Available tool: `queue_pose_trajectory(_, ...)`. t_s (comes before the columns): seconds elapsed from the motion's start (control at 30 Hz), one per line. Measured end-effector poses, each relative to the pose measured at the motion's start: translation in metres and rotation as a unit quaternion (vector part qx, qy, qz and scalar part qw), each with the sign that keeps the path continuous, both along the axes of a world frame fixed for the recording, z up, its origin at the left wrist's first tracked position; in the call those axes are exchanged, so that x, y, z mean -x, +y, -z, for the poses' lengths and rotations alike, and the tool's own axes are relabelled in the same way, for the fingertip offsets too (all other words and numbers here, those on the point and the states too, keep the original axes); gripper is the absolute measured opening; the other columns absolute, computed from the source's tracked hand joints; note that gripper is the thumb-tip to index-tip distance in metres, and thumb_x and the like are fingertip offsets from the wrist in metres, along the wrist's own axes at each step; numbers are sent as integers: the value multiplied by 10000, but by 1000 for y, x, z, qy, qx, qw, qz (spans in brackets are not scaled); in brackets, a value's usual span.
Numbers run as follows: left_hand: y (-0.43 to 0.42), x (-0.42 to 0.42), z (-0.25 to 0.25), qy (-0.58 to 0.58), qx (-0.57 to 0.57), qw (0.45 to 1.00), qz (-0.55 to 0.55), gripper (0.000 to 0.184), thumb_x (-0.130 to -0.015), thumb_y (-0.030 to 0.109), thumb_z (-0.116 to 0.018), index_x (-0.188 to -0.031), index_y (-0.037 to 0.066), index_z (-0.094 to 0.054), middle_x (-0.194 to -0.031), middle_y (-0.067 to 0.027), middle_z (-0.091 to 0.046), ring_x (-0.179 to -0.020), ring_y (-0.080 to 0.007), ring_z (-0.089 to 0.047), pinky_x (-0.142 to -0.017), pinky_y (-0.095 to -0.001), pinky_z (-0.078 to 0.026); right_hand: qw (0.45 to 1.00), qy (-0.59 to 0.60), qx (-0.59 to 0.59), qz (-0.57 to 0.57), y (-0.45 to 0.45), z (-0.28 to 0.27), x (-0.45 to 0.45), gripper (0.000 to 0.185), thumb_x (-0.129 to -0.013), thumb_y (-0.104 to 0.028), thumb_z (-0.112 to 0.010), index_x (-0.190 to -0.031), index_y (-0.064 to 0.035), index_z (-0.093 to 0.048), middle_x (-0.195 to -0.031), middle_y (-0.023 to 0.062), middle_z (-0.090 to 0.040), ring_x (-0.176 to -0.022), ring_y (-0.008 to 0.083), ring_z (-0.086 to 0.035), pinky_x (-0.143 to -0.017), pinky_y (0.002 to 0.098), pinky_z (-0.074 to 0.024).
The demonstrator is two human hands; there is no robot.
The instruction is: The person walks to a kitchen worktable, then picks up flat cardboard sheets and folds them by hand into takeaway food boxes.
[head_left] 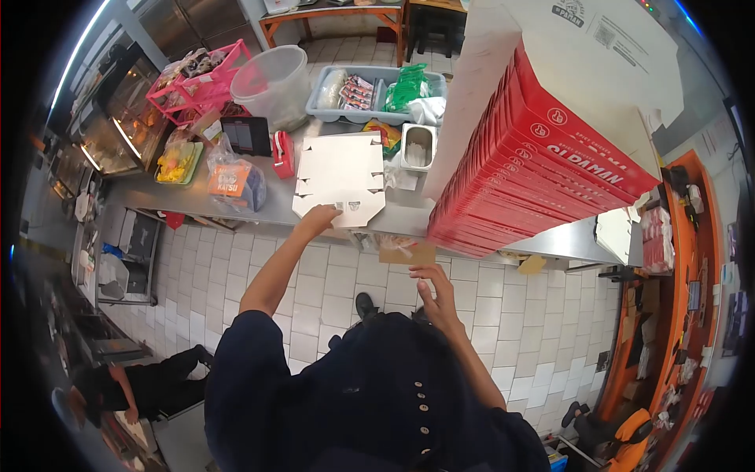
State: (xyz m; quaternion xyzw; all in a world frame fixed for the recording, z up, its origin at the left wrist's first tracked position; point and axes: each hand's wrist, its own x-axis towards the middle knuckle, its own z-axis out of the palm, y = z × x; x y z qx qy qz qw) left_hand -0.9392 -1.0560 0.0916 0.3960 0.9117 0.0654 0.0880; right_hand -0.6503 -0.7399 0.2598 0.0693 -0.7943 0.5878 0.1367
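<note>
A white cardboard food box [340, 175] lies on the steel counter, with slots along its sides and small dark prints near its front edge. At its near left corner, my left hand [319, 219] has its fingers curled over the edge, gripping it; the thumb is hard to see. My right hand [437, 296] hangs in front of the counter with fingers apart, holding nothing. Right of the white box rises a tall stack of red and white food boxes [515, 169]. A brown piece of cardboard [407, 252] shows below the counter edge, just beyond my right fingertips.
Behind the box are a blue tray [371, 116] of packets, a clear tub [271, 90] and a pink basket [197, 82]. A metal container [418, 147] stands to the right; a dark tablet [246, 135] and bagged orange pack [229, 181] are left. Two other people work nearby.
</note>
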Motion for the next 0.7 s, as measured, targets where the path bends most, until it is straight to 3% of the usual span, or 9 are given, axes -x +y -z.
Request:
queue_pose_trajectory(0.17,-5,32,-7,-173,55,983,22,157,-851,136,-674,-984,67,-718,-1030,-165,-691,-965,-343,-661,-848,-447,-510,998,-55,35,-14,-8,11,14,219,-1009,-213,-558,-1024,-13,-647,-1077,119,-674,-1017,231,-629,-922,351,-471)
queue_pose_trajectory(0.3,-2,24,-51,-173,-2,985,-27,201,-861,62,-607,-1040,26,-691,-1107,-167,-697,-1035,-359,-640,-895,-433,-489,986,-132,101,-5,-14,40,34,207,-1007,-211,-584,-1030,-18,-655,-1026,78,-688,-984,167,-609,-910,323,-463)
queue_pose_trajectory(0.37,-5,20,-72,73,-176,980,-59,176,-870,79,-588,-1030,37,-648,-1019,-178,-689,-958,-349,-649,-831,-429,-487,978,-165,125,-1,-24,72,56,223,-1009,-221,-588,-1072,-16,-649,-1049,84,-688,-996,163,-608,-912,326,-467)
queue_pose_trajectory(0.43,-1,0,-117,169,-220,958,-69,198,-867,63,-583,-1055,40,-638,-1013,-164,-690,-950,-345,-646,-824,-435,-480,967,-202,154,1,-47,78,74,245,-1010,-231,-592,-1113,-14,-643,-1072,89,-688,-1007,158,-606,-914,329,-472)
queue_pose_trajectory(0.5,14,-39,-165,288,-277,913,-80,224,-857,28,-584,-1072,64,-638,-1003,-117,-692,-927,-318,-641,-805,-455,-461,922,-216,321,20,-81,66,103,331,-1006,-301,-600,-1214,-45,-609,-1137,102,-679,-1044,170,-626,-894,339,-500)
queue_pose_trajectory(0.53,20,-66,-166,270,-247,926,-89,222,-858,27,-585,-1070,66,-637,-1004,-111,-695,-924,-318,-642,-796,-456,-460,893,-180,411,32,-99,47,111,343,-994,-305,-618,-1219,-46,-618,-1142,111,-686,-1040,177,-634,-881,340,-506)
queue_pose_trajectory(0.6,25,-118,-138,242,-200,946,-76,243,-867,36,-586,-1101,80,-638,-1019,-94,-705,-919,-322,-643,-774,-474,-453,906,-157,388,61,-122,40,134,354,-978,-294,-640,-1222,-37,-633,-1132,134,-702,-1016,193,-651,-860,354,-513)
queue_pose_trajectory(0.63,40,-143,-145,71,-195,975,-82,316,-841,64,-651,-1157,83,-641,-1104,-116,-701,-971,-343,-639,-828,-477,-468,942,-177,275,82,-123,58,143,352,-973,-280,-645,-1219,-28,-639,-1116,148,-710,-996,202,-661,-851,365,-515)
queue_pose_trajectory(0.7,45,-177,-176,-82,-276,957,-45,547,-737,162,-835,-1233,64,-626,-1320,-151,-625,-1154,-368,-597,-996,-447,-454,966,-188,138,116,-115,76,137,391,-929,-256,-672,-1193,27,-622,-1029,216,-702,-943,262,-668,-842,394,-509)
